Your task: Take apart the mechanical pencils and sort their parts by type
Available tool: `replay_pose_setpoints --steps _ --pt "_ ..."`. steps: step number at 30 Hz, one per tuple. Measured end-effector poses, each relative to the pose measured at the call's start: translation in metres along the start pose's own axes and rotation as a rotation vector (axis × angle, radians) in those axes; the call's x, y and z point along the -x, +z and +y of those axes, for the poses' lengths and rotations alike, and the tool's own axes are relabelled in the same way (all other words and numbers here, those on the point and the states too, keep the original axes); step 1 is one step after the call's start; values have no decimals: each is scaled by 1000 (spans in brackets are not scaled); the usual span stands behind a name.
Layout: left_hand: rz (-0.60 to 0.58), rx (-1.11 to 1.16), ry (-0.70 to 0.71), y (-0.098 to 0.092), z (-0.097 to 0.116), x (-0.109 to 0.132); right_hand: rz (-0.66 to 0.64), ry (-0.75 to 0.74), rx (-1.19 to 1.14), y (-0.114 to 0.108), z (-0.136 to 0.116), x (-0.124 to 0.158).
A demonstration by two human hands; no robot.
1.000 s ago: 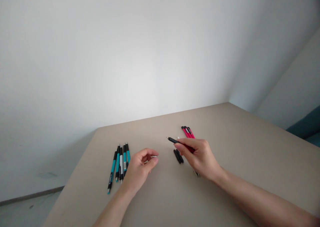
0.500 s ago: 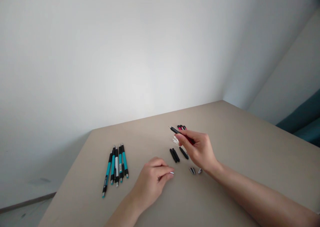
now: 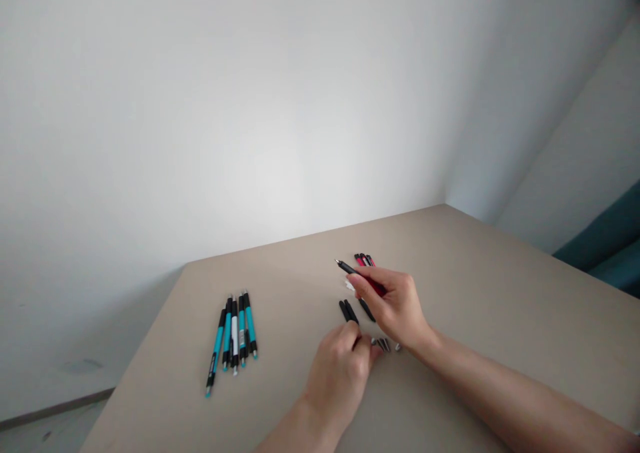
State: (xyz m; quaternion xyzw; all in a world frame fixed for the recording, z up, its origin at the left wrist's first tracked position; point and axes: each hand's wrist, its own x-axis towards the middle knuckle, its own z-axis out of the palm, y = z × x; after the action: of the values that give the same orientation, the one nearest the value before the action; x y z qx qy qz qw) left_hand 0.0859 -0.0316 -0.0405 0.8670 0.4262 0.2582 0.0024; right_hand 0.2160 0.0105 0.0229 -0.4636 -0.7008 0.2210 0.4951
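Observation:
My right hand (image 3: 400, 301) is closed round a pen with a red barrel and a black front (image 3: 347, 267), its thin point angled up to the left. My left hand (image 3: 343, 356) is low over the table, fingers pinched on a small silvery pen tip (image 3: 373, 342). Right beside that tip lie two metal cone tips (image 3: 384, 345), and another metal tip (image 3: 398, 347) is under my right wrist. Black grip sleeves (image 3: 349, 310) lie just beyond my left fingers, and one more black sleeve (image 3: 367, 310) is partly hidden below my right hand.
Several teal pens (image 3: 251, 326) and one white pen (image 3: 235, 336) lie in a row at the left on the beige table (image 3: 280, 266). Behind my right hand are small white pieces (image 3: 349, 286) and red-and-black pen parts (image 3: 364, 260). A wall (image 3: 300, 140) borders the table's back edge.
My left hand has moved right with the silvery tip, from bare table to beside the other metal tips. The right hand keeps its pen and has shifted slightly down and left.

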Motion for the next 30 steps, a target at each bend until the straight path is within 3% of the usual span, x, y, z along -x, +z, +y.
replay_pose_setpoints --steps 12,24,27,30 --pt "-47 96 -32 -5 0 -1 -5 20 18 1 4 -1" --pt "24 65 -53 -6 3 -4 -24 36 20 1 2 0" --pt "13 187 -96 -15 1 -5 -39 94 -57 3 -2 2" --pt "58 434 -236 -33 -11 -2 -108 254 -306 14 -9 11"
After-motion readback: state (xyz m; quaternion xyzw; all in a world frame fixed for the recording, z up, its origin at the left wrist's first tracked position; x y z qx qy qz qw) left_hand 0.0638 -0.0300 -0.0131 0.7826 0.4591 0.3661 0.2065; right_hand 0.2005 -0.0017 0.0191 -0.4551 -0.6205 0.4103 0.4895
